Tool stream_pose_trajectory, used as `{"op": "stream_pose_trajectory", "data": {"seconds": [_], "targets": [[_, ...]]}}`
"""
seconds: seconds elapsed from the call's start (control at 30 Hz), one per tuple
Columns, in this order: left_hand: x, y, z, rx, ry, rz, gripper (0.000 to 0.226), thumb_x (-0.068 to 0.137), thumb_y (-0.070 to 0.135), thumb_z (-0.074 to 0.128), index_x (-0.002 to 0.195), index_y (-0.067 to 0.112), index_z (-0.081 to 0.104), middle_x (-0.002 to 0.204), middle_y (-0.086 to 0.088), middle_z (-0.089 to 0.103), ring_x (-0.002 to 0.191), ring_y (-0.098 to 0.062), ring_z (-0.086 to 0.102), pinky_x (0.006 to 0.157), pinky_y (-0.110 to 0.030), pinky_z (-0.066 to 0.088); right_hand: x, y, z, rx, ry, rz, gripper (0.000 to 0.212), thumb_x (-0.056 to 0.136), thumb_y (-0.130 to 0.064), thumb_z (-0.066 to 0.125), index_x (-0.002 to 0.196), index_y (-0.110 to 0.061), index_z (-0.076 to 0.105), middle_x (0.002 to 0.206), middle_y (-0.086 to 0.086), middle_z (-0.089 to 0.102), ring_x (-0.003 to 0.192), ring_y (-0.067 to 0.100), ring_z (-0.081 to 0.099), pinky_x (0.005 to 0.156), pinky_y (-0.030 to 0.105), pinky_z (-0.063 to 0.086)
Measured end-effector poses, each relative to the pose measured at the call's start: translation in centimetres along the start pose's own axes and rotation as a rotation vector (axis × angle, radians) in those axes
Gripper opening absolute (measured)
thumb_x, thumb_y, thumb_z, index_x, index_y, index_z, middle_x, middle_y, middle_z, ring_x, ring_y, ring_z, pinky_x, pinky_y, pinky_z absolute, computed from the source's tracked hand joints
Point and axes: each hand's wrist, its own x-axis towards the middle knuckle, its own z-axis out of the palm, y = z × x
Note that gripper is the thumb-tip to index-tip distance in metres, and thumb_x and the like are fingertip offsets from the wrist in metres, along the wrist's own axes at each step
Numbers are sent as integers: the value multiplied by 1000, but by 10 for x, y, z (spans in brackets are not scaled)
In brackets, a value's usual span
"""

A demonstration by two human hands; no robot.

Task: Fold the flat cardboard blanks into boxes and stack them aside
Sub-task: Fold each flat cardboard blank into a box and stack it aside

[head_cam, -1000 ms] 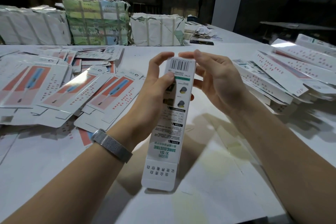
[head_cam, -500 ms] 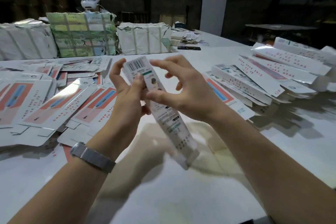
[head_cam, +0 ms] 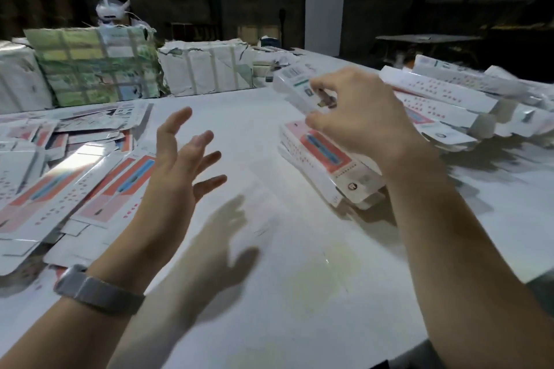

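Where the right hand [head_cam: 359, 123] grips it, the folded box [head_cam: 295, 84] shows a barcode.

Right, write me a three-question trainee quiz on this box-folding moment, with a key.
1. True or false: the left hand holds nothing.
2. Which hand grips the folded box? A. left hand B. right hand C. both hands
3. Fill the gap: the flat blanks lie on the person's ____ side of the table.

Key:
1. True: its fingers are spread and free.
2. B: the right hand holds it above the pile of folded boxes.
3. Left.
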Motion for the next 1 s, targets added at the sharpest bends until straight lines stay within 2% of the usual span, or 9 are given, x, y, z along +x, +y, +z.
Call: {"op": "stream_pose_trajectory", "data": {"seconds": [0.03,0.1,0.23,0.33,0.43,0.57,0.7,0.87,1.0], "targets": [[-1,-1,-1,65,9,11,28,84,54,54,109,67,53,134,5,60,120,-14,62,92,-42,54,4,9,1,-66,-101,68,40,84,-38,73,123,-30,67,117,0,64,77,10,52,58,25,37],[-2,-5,-3,239,-2,65,25,89,46,50,107,62,55,125,8,64,117,-8,61,90,-39,53,9,19,9,-119,-241,151,35,84,-36,75,116,-24,71,117,2,65,84,15,55,64,28,40],[0,-12,-17,840,-17,151,30,98,24,58,127,32,54,126,1,64,117,-22,58,95,-40,46,14,24,19,-158,-171,188,44,82,-35,77,123,-22,67,125,6,55,115,27,49,87,41,47],[3,-14,-28,1231,-20,14,43,94,26,60,136,22,51,134,-9,62,130,-32,45,104,-44,39,10,17,26,-110,-112,115,52,80,-42,78,127,-29,63,122,1,56,113,24,51,83,36,41],[3,-11,-39,1514,-24,-183,54,93,45,52,144,29,39,142,-8,55,136,-36,38,111,-50,32,3,-2,38,49,-57,-65,37,83,-41,72,118,-31,66,100,-6,53,101,19,52,80,31,37],[2,-6,-51,1562,-54,-284,50,98,40,43,145,28,35,141,-9,54,128,-36,45,104,-49,40,-10,-28,53,277,-102,-244,19,86,-37,71,104,-30,71,80,-12,52,75,5,49,76,31,39],[5,-3,-53,1518,-83,-244,53,93,21,51,144,23,37,140,-11,53,125,-36,49,95,-47,47,-20,-41,63,415,-141,-315,13,86,-30,72,99,-27,73,78,-10,57,71,2,50,75,30,43],[6,4,-60,1592,-41,-328,69,85,34,60,147,36,31,147,-4,47,133,-39,37,106,-57,29,-24,-46,69,441,-169,-327,11,87,-24,72,97,-25,73,77,-11,58,71,5,52,74,26,41],[7,6,-66,1604,-56,-388,59,88,40,57,142,29,35,113,-5,62,117,-34,51,98,-52,34,-26,-47,70,441,-170,-330,10,87,-23,72,97,-25,73,74,-15,57,69,6,53,71,23,39]]}}
